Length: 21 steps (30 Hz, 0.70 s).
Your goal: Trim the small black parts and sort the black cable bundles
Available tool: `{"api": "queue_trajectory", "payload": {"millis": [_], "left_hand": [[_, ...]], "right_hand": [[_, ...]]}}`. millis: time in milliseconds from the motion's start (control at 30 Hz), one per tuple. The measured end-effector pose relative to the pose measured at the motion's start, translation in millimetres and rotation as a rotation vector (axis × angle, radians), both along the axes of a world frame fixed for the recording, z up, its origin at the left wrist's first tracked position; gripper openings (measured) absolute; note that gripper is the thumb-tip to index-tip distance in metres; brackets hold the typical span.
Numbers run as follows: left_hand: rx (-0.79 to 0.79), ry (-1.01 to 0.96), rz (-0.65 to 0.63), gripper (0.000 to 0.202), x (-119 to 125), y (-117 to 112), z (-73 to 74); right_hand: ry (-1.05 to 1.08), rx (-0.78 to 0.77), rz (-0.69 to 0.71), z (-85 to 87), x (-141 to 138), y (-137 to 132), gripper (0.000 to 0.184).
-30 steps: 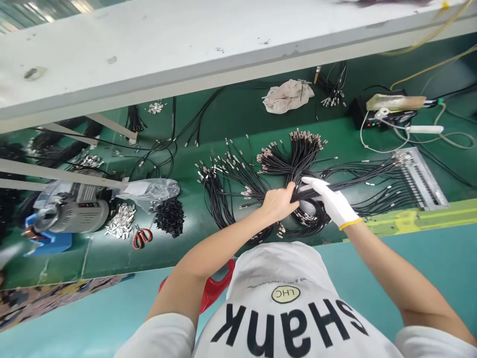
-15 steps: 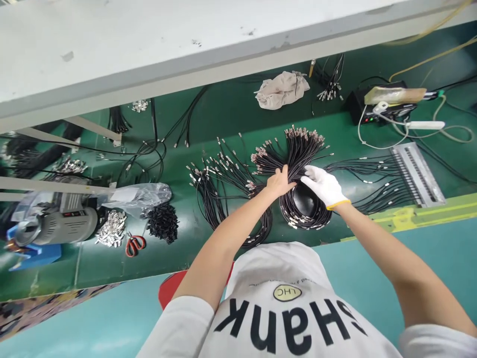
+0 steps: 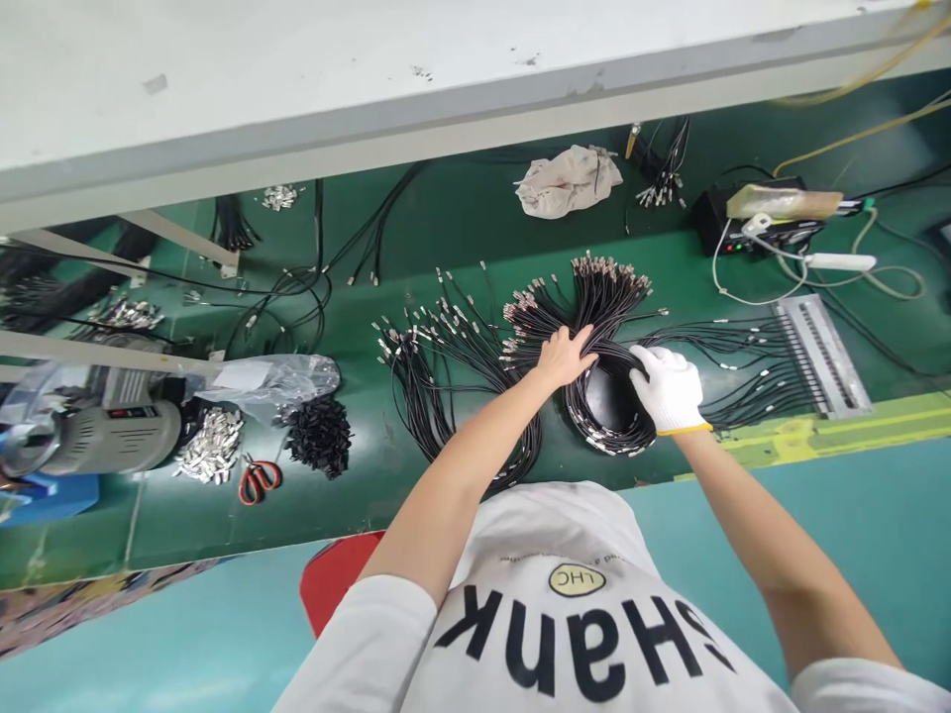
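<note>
- Bare left hand (image 3: 566, 356) lies across the neck of the coiled black cables (image 3: 615, 442), fingers partly spread; whether they close around strands underneath is hidden.
- Gloved right hand (image 3: 669, 389) curls at the coil's right side, fingers bent, with a dark gap by the thumb; how firmly it has the strands, if at all, I cannot tell.
- Both hands are at the coil, which lies on the green bench (image 3: 446, 218) near the person's body, its fanned metal-tipped ends (image 3: 609, 282) pointing to the far side.
- Should the left hand's hold be only a light press, the ring could spring wider, since the cables look stiff enough to uncurl.
- Loose tips at the far side could snag one another if the bundle were turned, because they splay in several directions.
- To the left, the second cable bundle (image 3: 420, 396) is just beside the coil; a sideways drag might tangle the two.
- On the right, cables running to the slotted metal fixture (image 3: 823, 356) pass close to the glove, so a sleeve or finger catching them could tug that fixture askew.
- Thick glove fabric may dull the feel of a single strand slipping out.
</note>
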State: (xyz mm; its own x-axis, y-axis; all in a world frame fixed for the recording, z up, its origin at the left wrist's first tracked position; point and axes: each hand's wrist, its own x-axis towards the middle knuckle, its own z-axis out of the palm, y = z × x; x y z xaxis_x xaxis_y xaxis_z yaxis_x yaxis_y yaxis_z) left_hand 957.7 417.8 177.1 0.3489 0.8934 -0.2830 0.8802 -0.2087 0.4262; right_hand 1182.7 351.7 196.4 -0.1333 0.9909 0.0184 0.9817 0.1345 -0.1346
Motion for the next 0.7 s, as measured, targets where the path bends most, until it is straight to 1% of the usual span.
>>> {"api": "queue_trajectory", "payload": {"millis": [100,167,200,233,300,367,433,500,533,567,600,700], "left_hand": [[0.081,-0.038,-0.001,0.079,-7.2,-6.4,13.0],[0.184,-0.121,-0.016,0.08,-24.2,-22.5,22.9],[0.231,-0.165,-0.025,0.076,-37.1,-35.5,26.3],[0.255,-0.202,-0.035,0.068,-52.4,-51.9,27.9],[0.202,-0.213,-0.048,0.052,-88.6,-93.4,24.9],[0.054,-0.121,-0.06,0.043,-125.9,-141.4,14.0],[-0.121,0.013,-0.126,0.04,-156.7,-187.7,-1.2],[-0.193,0.052,-0.149,0.048,-175.4,-225.2,-16.1],[-0.211,0.064,-0.152,0.054,-179.7,-239.1,-22.5],[-0.217,0.073,-0.145,0.06,-181.1,-249.8,-28.2],[-0.22,0.085,-0.136,0.064,-180.0,-257.4,-33.1],[-0.217,0.122,-0.108,0.068,-168.9,-266.8,-44.6]], "right_hand": [[0.075,-0.025,-0.044,-3.2,1.8,-7.7,0.05],[0.135,0.006,-0.074,1.5,2.6,-14.8,0.054],[0.172,0.036,-0.092,6.4,1.9,-19.3,0.055],[0.214,0.066,-0.106,12.9,-0.1,-24.8,0.054],[0.326,0.113,-0.104,28.4,-9.7,-39.2,0.049],[0.459,0.091,-0.041,42.2,-28.4,-57.9,0.045],[0.577,-0.021,0.075,47.9,-55.1,-78.6,0.039],[0.662,-0.233,0.229,41.4,-85.6,-98.3,0.034],[0.698,-0.351,0.25,33.9,-100.6,-107.0,0.036],[0.733,-0.438,0.211,24.2,-114.5,-114.5,0.037],[0.759,-0.48,0.128,13.3,-126.8,-120.9,0.039],[0.778,-0.539,0.012,-18.9,-151.9,-132.9,0.051]]}}
